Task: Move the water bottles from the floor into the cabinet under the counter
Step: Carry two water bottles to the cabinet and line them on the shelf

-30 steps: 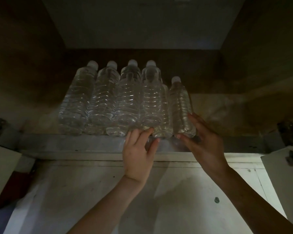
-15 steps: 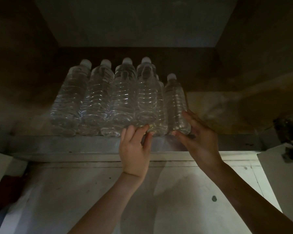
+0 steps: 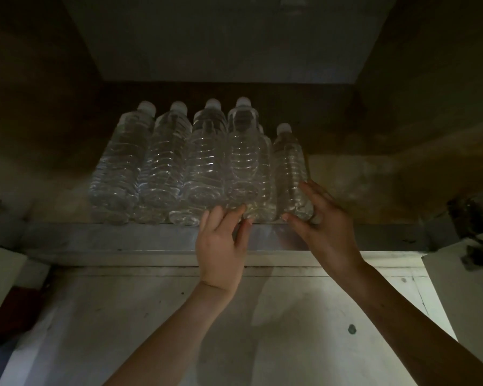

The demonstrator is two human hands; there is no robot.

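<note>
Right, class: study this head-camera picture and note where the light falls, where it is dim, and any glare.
Head view: the cabinet interior is dim, its side walls nearly black. Head view: light reaches the pale surface in front and the left hand; the right hand, gripping the rightmost bottle, looks dimmer. Head view: small glints mark the ribbed water bottles; no harsh glare.

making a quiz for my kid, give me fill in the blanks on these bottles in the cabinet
1. The water bottles stand inside a dark ____.
2. Their caps are ____.
3. The ____ hand holds the rightmost bottle.
4. Every bottle stands ____.

Missing words: cabinet, white, right, upright
</note>
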